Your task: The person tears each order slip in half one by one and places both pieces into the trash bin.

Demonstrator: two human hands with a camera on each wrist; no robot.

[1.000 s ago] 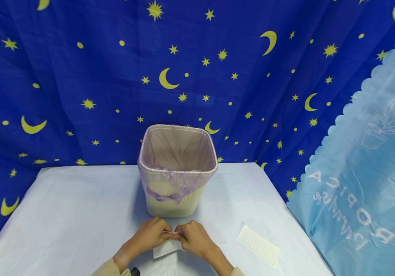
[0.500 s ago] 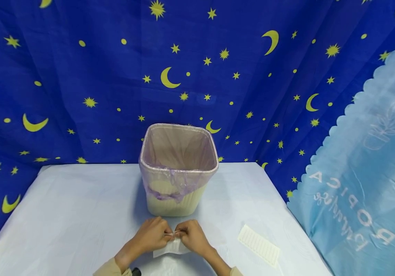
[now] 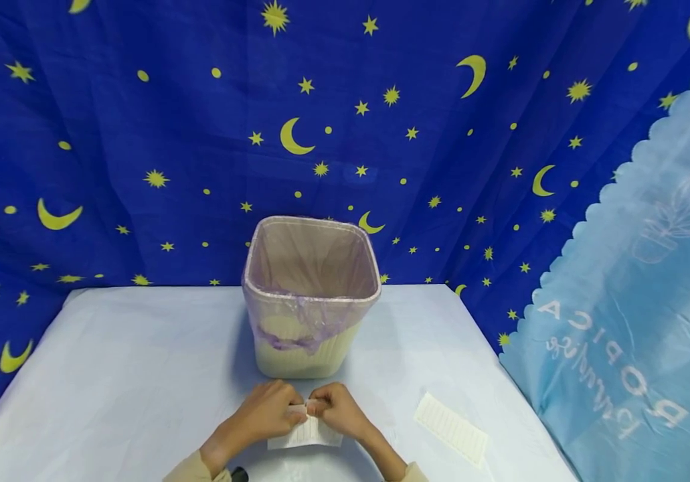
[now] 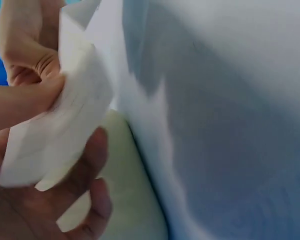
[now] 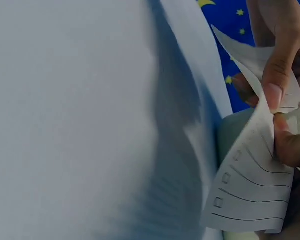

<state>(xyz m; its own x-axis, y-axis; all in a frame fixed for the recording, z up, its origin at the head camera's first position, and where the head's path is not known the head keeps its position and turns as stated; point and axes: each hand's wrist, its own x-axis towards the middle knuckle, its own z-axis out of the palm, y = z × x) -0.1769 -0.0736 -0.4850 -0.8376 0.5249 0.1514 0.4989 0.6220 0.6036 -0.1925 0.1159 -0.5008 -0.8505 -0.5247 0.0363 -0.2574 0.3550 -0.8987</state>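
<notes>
Left hand (image 3: 265, 411), right hand (image 3: 337, 410) pinch lined paper (image 3: 305, 435); long axis sideways.

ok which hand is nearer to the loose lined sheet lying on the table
Right. The right hand is to the left of the lined sheet, apart from it; the left hand is farther left, beyond the right one.

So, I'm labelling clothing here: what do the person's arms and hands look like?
The left sleeve and right sleeve are beige, ending short of the wrists. The left hand and right hand wear no gloves. A small black object shows beside the left sleeve; I can't tell what it is.
</notes>
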